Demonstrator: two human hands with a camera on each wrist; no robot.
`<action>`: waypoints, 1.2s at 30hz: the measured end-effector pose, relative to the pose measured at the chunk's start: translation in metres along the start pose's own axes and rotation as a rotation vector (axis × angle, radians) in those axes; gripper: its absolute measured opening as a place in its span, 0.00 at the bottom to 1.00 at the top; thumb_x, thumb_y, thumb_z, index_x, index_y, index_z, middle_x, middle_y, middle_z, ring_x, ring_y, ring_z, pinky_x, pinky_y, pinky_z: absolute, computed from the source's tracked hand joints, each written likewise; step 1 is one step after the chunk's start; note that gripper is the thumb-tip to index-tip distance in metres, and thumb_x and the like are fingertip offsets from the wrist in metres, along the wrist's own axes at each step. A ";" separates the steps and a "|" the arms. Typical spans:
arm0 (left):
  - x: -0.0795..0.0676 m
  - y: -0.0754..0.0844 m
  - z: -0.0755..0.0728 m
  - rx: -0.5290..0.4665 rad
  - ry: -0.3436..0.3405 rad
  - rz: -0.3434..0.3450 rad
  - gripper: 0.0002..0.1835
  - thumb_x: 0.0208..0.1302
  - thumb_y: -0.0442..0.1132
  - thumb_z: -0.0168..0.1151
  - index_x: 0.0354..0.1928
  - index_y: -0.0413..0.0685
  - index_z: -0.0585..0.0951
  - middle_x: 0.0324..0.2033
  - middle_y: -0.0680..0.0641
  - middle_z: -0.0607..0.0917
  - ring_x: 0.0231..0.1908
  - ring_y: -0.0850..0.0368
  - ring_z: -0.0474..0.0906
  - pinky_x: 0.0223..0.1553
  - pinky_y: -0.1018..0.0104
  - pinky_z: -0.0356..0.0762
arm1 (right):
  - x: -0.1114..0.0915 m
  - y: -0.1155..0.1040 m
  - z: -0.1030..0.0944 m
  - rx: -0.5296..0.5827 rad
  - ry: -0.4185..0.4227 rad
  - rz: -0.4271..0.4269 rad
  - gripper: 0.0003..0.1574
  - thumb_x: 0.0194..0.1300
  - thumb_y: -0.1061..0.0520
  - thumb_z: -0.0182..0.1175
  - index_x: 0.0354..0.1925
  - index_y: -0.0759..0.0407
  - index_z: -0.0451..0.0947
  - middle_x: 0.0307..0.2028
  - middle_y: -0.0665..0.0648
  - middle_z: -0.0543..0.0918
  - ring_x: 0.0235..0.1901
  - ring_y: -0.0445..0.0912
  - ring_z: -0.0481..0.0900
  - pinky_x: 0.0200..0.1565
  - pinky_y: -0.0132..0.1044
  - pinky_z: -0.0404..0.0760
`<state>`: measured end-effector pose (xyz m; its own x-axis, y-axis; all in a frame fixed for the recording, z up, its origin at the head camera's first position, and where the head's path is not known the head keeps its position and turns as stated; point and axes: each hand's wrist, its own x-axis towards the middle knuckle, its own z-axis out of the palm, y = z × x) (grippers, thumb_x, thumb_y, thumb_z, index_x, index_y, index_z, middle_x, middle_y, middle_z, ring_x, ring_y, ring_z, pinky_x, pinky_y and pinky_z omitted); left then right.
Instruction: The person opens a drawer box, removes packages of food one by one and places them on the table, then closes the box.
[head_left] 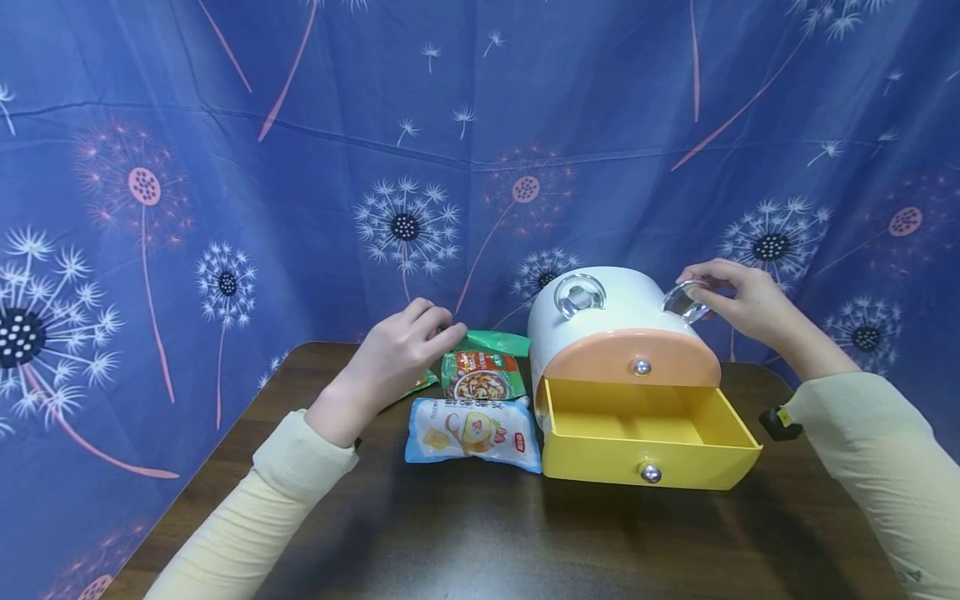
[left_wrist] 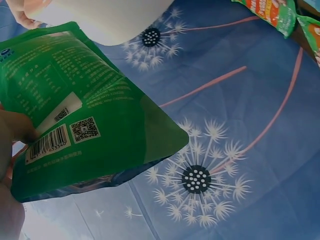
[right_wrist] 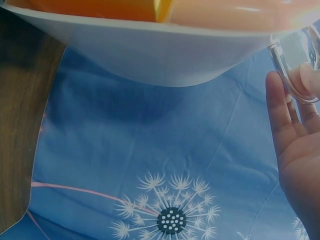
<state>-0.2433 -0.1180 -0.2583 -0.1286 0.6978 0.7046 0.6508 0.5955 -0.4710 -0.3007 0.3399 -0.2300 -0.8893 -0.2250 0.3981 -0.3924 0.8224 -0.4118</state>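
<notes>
My left hand [head_left: 401, 358] grips a green pouch [left_wrist: 115, 120] by its edge; the left wrist view shows its printed back with a barcode and a QR code. In the head view only a green strip of the pouch [head_left: 498, 342] shows beyond the fingers, beside a white rounded drawer box [head_left: 622, 304]. On top of that box are two shiny ear-shaped pieces. My right hand [head_left: 738, 300] pinches the right ear piece [head_left: 684, 301] between thumb and fingers. The yellow lower drawer [head_left: 645, 458] is pulled out, and the peach upper drawer [head_left: 600, 358] is closed.
Left of the box, a blue-and-white snack bag [head_left: 474, 433] lies on the dark wooden table [head_left: 465, 533]. Behind it is a red-and-green food packet [head_left: 483, 375], with another green packet [head_left: 423, 382] partly hidden by my left hand. A blue dandelion-print cloth [head_left: 465, 167] hangs behind the table.
</notes>
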 end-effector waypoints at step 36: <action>-0.067 -0.018 0.001 0.047 -0.085 -0.030 0.13 0.54 0.22 0.60 0.40 0.43 0.82 0.33 0.44 0.81 0.35 0.49 0.76 0.34 0.62 0.79 | 0.000 0.002 0.001 -0.018 0.009 -0.010 0.20 0.68 0.48 0.54 0.55 0.54 0.75 0.51 0.59 0.76 0.46 0.41 0.70 0.49 0.51 0.77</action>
<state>-0.2466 -0.1749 -0.2973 -0.2118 0.7091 0.6726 0.6101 0.6336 -0.4759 -0.3017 0.3410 -0.2320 -0.8832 -0.2285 0.4096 -0.3969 0.8294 -0.3932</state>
